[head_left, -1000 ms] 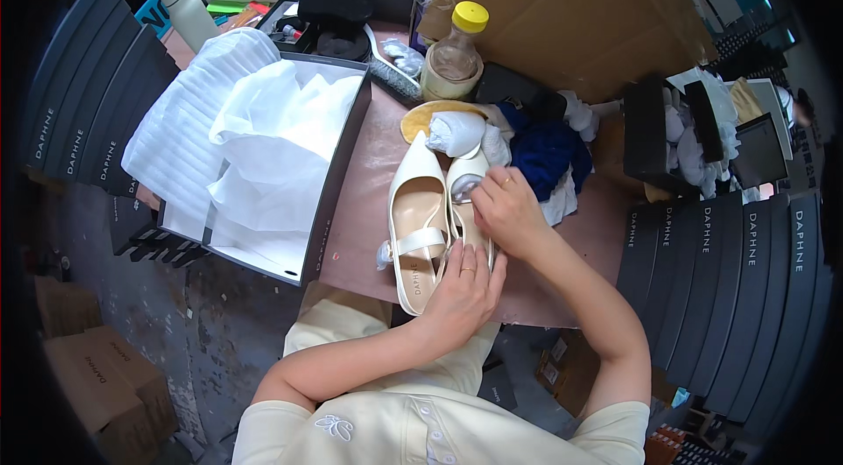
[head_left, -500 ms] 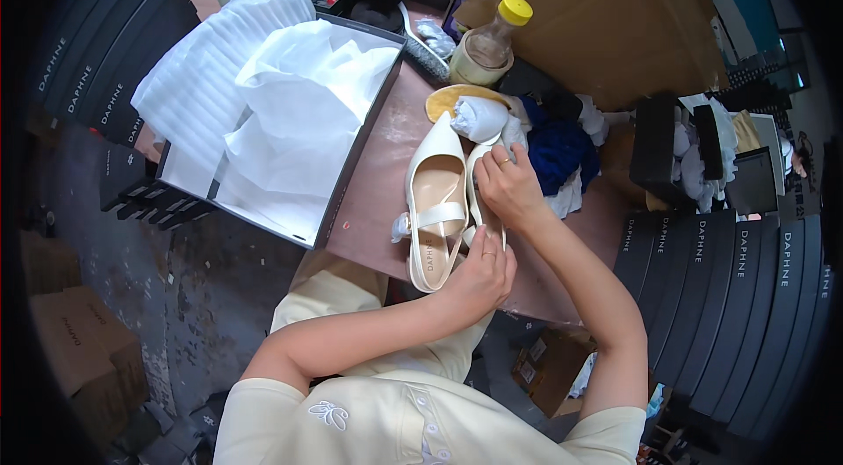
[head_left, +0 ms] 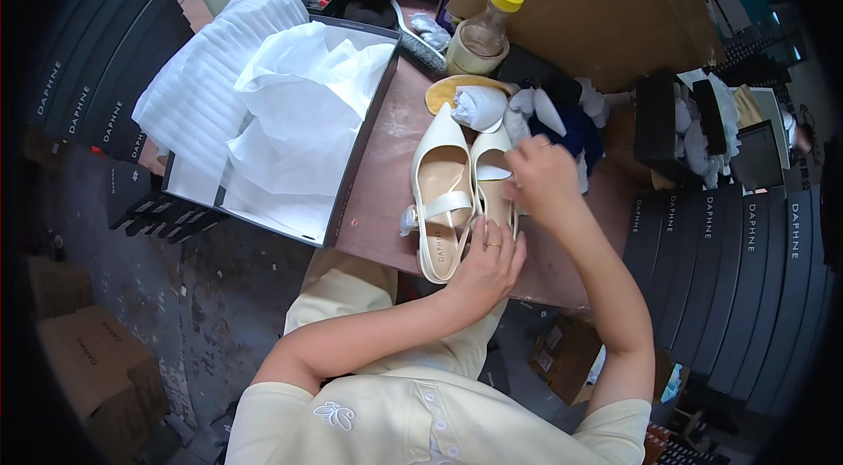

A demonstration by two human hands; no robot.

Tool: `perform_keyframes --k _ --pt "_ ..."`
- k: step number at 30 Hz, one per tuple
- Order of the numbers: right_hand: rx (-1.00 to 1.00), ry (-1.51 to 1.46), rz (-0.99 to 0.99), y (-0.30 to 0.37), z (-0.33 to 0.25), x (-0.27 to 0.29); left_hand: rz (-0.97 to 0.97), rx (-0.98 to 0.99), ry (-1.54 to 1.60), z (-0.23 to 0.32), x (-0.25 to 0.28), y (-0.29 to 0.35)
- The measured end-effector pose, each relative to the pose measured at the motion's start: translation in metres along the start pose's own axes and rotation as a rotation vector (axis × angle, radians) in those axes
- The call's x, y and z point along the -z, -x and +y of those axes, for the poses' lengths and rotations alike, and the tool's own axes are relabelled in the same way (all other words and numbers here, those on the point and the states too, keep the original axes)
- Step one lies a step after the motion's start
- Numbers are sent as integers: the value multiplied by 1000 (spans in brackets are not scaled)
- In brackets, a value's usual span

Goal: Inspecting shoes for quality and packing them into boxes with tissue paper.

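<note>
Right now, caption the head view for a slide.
Left hand on one white shoe, its mate alongside, right hand close by; open box left.

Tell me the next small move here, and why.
Perhaps reach the right hand toward the white piece inside the right-hand shoe: it lies close to that hand, and the left hand is at the shoe's heel end, apparently steadying it.

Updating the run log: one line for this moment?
left hand: on rightmost white shoe | right hand: near it | open box: left

Head-worn fisheye, facing down at hands [head_left: 488, 265], tabletop [head_left: 385, 168] near.
</note>
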State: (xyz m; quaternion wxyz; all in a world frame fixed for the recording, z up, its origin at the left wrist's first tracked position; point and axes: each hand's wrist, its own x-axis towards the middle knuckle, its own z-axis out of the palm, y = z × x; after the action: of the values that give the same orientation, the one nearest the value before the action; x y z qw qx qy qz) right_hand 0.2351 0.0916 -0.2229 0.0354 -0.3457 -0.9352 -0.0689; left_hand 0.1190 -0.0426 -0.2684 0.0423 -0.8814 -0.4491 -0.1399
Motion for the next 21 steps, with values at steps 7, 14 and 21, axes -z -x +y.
perform_keyframes --k 7,14,21 --pt "105 21 -93 -15 -15 -30 -37 99 130 12 -25 2" --pt "-455 -135 182 30 -31 43 258 173 47 27 -33 8" --pt "-219 -524 -440 39 -60 -14 272 193 92 55 -39 22"
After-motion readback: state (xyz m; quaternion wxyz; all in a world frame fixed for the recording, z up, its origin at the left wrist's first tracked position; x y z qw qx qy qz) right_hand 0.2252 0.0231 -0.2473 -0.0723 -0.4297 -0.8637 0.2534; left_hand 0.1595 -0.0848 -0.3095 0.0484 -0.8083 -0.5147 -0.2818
